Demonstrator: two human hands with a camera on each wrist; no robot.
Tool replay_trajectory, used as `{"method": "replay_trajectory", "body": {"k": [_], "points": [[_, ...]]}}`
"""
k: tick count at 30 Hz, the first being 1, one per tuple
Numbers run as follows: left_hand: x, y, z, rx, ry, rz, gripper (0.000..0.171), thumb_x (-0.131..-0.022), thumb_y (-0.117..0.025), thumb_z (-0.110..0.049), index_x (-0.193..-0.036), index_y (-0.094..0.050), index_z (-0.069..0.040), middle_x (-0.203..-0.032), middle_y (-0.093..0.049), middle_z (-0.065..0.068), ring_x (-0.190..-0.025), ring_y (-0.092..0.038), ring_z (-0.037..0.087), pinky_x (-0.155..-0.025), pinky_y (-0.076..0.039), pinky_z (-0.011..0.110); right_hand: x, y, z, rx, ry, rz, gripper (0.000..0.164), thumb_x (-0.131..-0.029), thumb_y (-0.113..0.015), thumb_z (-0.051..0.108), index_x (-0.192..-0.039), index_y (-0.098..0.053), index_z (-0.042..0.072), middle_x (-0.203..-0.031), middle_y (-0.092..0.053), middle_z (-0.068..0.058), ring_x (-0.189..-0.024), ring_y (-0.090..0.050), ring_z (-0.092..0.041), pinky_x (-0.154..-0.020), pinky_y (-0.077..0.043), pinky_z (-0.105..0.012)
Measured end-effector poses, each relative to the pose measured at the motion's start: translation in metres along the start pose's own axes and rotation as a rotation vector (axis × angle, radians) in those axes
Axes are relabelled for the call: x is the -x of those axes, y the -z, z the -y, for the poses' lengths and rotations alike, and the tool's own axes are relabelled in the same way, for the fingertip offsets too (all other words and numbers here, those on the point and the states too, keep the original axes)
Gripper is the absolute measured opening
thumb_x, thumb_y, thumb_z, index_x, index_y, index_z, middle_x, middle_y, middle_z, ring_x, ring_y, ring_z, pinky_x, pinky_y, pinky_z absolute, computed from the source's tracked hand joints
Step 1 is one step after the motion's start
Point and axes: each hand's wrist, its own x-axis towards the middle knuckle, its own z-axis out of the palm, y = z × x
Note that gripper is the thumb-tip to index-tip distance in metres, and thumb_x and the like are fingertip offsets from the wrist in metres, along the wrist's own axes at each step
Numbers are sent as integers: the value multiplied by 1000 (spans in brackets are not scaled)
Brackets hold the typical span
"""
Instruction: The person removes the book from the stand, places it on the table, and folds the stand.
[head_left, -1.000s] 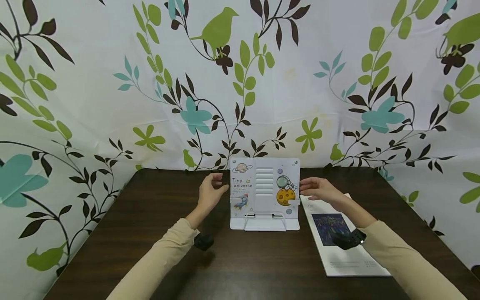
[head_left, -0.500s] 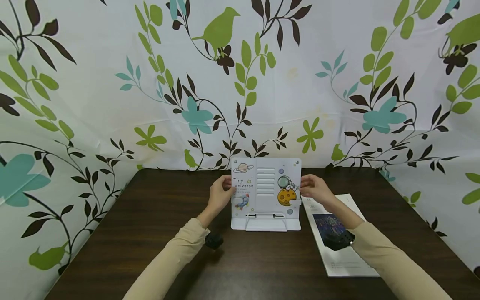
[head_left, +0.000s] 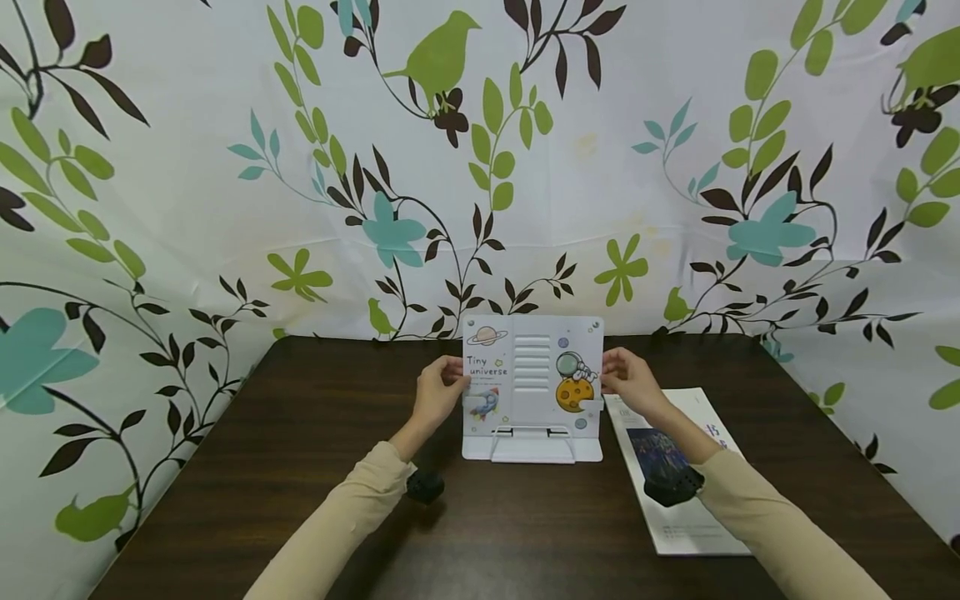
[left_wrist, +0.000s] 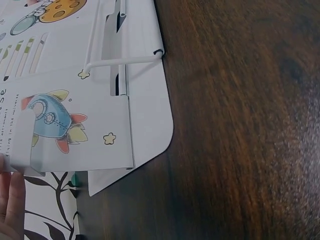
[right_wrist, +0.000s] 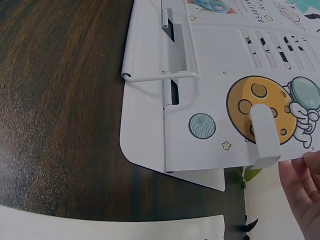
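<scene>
A white metal book stand [head_left: 531, 408] printed with "Tiny universe", a rocket, a ringed planet and an astronaut on a yellow moon stands upright on the dark wooden table [head_left: 300, 467]. My left hand [head_left: 435, 392] pinches its left edge, thumb in front and fingers behind. On the opposite side my right hand [head_left: 633, 383] holds the right edge at about the same height. The stand's wire holder [right_wrist: 160, 77] juts out at the base, over the base plate. Only some fingers [left_wrist: 15, 202] of the left hand show in the left wrist view.
Right of the stand lies a white book [head_left: 693, 533] with a dark blue picture on its cover, partly under my right forearm. A white cloth [head_left: 555, 183] with leaves and birds hangs behind the table. Black wrist cameras [head_left: 425, 486] sit below both wrists.
Both hands have come inward from beside the stand and taken hold of its left and right edges. Over the last half second they barely move, and the stand stays in place.
</scene>
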Motion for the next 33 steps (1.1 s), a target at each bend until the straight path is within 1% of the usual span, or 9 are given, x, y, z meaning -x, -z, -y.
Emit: {"method": "replay_trajectory", "body": {"k": [6,9,14,18,24,29,33], "points": [[0,-1,-2,-13,2,-17,17,-74,-66,6,-91,-63,3,-81,-65,13,-71,-60,21,-65,-48,26,1,-1,-1,0,7,-8,24,-86,-50,-9,-110,-45,-9,-91,-54,-20,-83,-57,-32,-71,-54,-41],[1,-1,-4,-16,26,-26,17,-74,-66,6,-91,-64,3,-81,-65,12,-72,-60,21,-64,-48,25,1,-1,0,4,11,-13,24,-86,-50,-9,-109,-46,-10,-91,-54,-21,-81,-57,-29,-69,-54,-39],[4,-3,-9,-17,88,-46,17,-74,-66,5,-91,-64,2,-81,-64,12,-71,-59,20,-62,-47,24,0,0,1,19,26,-11,24,-85,-50,-11,-109,-46,-11,-90,-54,-23,-78,-57,-26,-67,-54,-36],[7,-3,-11,-20,103,-48,16,-74,-65,6,-90,-64,3,-80,-63,13,-70,-58,19,-61,-46,23,-1,0,1,28,25,-8,24,-85,-50,-11,-109,-46,-10,-90,-55,-22,-78,-57,-26,-69,-54,-40],[17,1,-15,8,98,-29,16,-74,-65,7,-90,-63,4,-80,-63,13,-70,-57,18,-61,-47,22,-2,1,1,34,39,-1,24,-85,-51,-10,-109,-46,-11,-90,-56,-22,-79,-57,-26,-67,-54,-36],[28,5,-19,46,101,-4,16,-74,-64,7,-90,-62,4,-81,-62,12,-71,-57,18,-64,-48,24,-4,1,1,37,51,8,25,-85,-51,-10,-110,-47,-11,-91,-56,-23,-82,-57,-32,-69,-54,-40],[37,8,-21,71,115,25,16,-76,-64,5,-91,-61,3,-84,-61,11,-73,-58,17,-65,-47,23,-6,0,1,35,37,24,25,-86,-51,-9,-111,-48,-10,-94,-56,-23,-85,-57,-33,-71,-54,-40]]}}
